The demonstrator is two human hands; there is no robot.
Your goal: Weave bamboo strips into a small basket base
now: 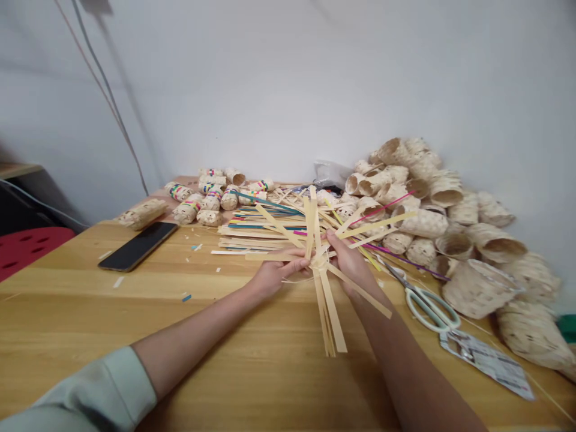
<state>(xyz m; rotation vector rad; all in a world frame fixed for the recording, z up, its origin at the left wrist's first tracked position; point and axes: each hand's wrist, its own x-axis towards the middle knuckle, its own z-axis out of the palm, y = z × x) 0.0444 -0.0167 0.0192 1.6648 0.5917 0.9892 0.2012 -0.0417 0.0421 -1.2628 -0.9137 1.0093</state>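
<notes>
The left forearm (189,342), bare past a pale green sleeve (76,390), reaches in from the lower left, the right forearm (400,354) from the lower right. The left grip (274,279) sits low, fingers extended; the right grip (351,264) stands higher, just beside it.

Pale bamboo strips (320,268) cross at a woven centre, their flat ends splaying outward like spokes.

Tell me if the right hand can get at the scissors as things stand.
Probably yes: the right hand is close to the scissors, with only the table and a strip end between them. It holds the bamboo strips, though, so it would likely have to let go first.
</notes>
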